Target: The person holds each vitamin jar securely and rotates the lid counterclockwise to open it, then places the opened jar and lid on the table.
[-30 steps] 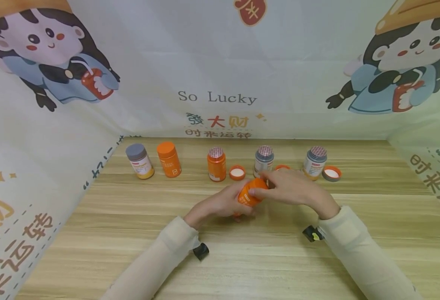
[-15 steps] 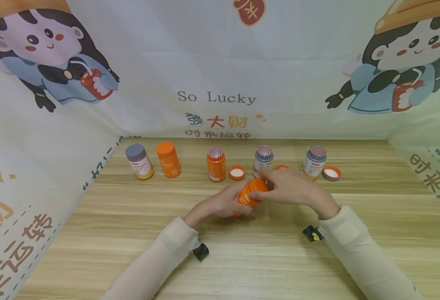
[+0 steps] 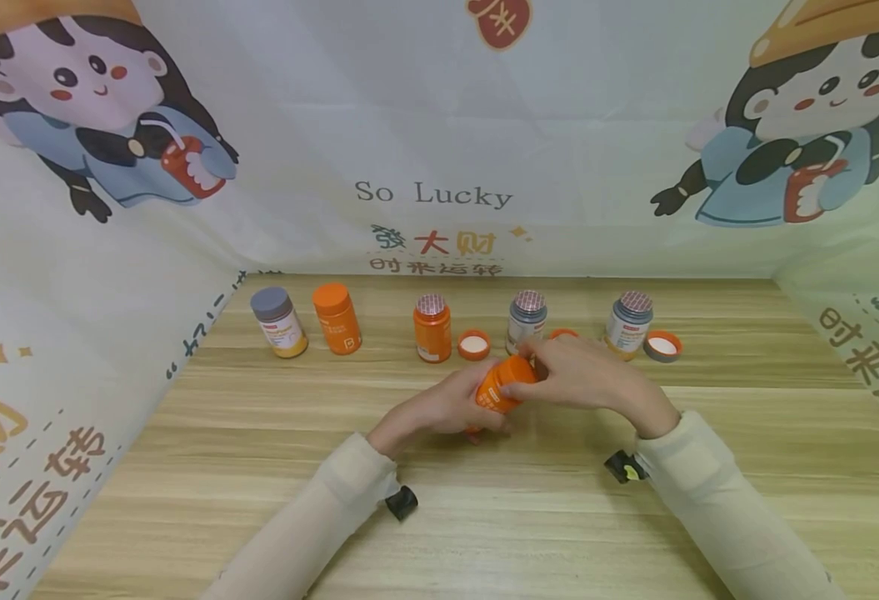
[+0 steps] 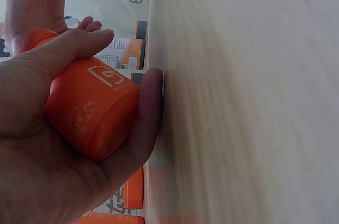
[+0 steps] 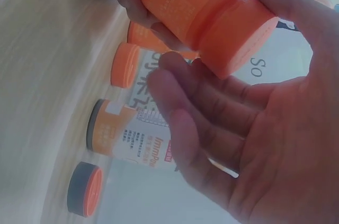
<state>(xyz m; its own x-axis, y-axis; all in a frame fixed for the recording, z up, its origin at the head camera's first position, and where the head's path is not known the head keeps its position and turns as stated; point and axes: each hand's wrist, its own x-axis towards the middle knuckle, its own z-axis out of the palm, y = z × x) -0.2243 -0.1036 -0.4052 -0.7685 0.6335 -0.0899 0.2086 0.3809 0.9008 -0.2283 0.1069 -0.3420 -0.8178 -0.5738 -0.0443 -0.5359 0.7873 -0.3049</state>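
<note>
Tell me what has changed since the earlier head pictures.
Almost nothing: the thumb of the right hand seems to have slid slightly rightward in the picture. Nothing was newly grasped or let go. The left hand still holds the tilted orange bottle, and the standing bottles and loose lids stayed put.

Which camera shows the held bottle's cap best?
Right wrist view: the cap is large, side and top showing. The head view shows it small, partly behind the right hand; the left wrist view shows only part.

1 bottle (image 3: 493, 394) before 5 bottles (image 3: 432, 335)
</note>
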